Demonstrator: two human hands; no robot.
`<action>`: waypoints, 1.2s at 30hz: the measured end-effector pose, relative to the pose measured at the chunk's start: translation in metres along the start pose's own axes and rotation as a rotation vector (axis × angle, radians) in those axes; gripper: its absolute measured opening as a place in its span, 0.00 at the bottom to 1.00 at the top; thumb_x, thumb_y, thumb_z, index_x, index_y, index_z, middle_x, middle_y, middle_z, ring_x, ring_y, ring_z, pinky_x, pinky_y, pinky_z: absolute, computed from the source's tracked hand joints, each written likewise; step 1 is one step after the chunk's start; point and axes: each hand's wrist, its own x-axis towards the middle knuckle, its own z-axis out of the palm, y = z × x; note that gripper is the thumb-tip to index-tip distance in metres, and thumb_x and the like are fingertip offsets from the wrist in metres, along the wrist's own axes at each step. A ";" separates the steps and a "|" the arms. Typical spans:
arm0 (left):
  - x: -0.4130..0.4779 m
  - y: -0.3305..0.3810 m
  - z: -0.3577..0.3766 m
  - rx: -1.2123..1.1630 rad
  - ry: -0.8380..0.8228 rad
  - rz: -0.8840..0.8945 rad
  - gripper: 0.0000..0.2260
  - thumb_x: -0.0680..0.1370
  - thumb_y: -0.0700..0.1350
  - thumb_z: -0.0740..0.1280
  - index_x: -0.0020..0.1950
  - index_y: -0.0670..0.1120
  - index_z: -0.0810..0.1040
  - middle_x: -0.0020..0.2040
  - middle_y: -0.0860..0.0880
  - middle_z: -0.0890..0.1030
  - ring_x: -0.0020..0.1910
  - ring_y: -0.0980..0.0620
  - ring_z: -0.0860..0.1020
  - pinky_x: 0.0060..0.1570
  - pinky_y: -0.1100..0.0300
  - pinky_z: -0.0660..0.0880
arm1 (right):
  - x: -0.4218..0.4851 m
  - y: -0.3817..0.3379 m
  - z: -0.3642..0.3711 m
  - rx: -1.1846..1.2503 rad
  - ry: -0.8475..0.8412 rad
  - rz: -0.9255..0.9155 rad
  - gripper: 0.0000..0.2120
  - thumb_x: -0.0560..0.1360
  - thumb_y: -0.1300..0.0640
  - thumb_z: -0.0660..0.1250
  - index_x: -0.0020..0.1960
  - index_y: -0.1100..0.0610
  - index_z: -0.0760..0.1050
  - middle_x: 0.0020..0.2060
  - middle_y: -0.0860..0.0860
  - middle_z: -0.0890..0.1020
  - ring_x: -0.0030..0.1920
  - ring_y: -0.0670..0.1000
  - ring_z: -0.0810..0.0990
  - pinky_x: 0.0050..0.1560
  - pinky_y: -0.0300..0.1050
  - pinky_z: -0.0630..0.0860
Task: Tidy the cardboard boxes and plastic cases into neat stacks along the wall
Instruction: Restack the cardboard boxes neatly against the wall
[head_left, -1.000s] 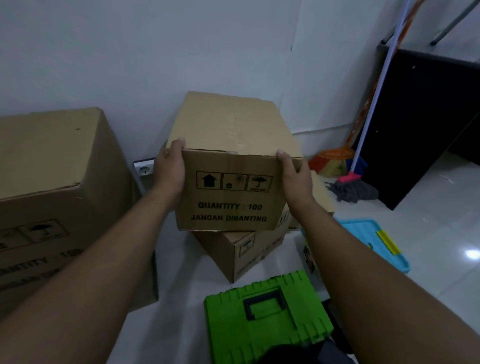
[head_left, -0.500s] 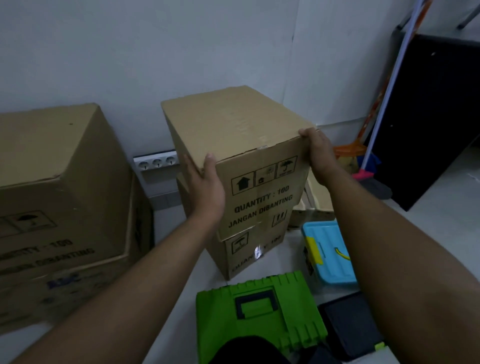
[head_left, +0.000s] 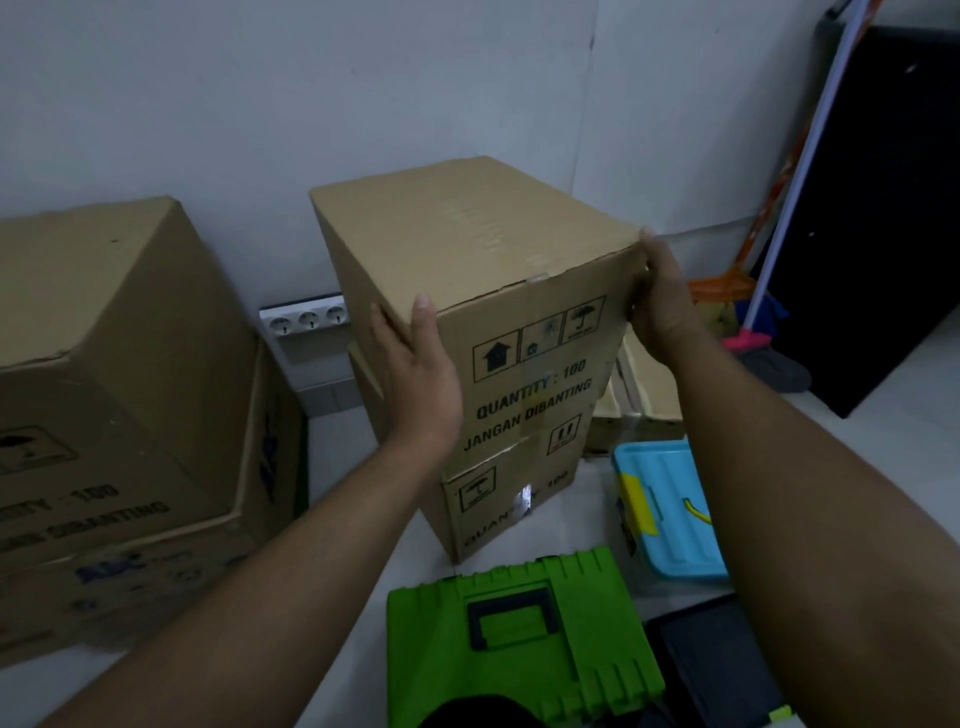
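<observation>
The upper cardboard box (head_left: 483, 244) sits on the lower cardboard box (head_left: 501, 501), near the wall (head_left: 363, 104). The left hand (head_left: 421, 374) presses flat on its left side with straight fingers. The right hand (head_left: 662, 296) grips its top right corner.

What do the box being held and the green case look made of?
Held box: brown cardboard, matte, with creased edges and black print. Green case: probably moulded plastic, ribbed lid, faint sheen, dark handle.
</observation>
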 end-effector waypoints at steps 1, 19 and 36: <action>-0.003 -0.004 -0.004 -0.005 0.032 0.012 0.24 0.86 0.61 0.52 0.80 0.53 0.62 0.65 0.62 0.73 0.55 0.72 0.73 0.54 0.71 0.68 | -0.001 0.007 -0.004 0.058 0.029 0.014 0.20 0.82 0.33 0.53 0.60 0.39 0.80 0.56 0.43 0.84 0.63 0.49 0.77 0.67 0.55 0.71; -0.033 -0.145 -0.051 -0.059 -0.112 -0.612 0.43 0.73 0.79 0.49 0.82 0.57 0.62 0.78 0.52 0.69 0.76 0.46 0.68 0.72 0.51 0.65 | -0.068 0.152 0.026 0.032 -0.010 0.277 0.31 0.84 0.34 0.46 0.81 0.50 0.59 0.70 0.48 0.73 0.71 0.51 0.71 0.72 0.51 0.69; -0.005 -0.164 -0.180 0.025 0.107 -0.484 0.28 0.79 0.60 0.63 0.78 0.53 0.67 0.69 0.50 0.77 0.66 0.46 0.75 0.66 0.47 0.72 | -0.130 0.205 0.120 -0.364 -0.224 0.124 0.22 0.86 0.42 0.56 0.78 0.45 0.67 0.70 0.42 0.77 0.69 0.45 0.75 0.69 0.45 0.73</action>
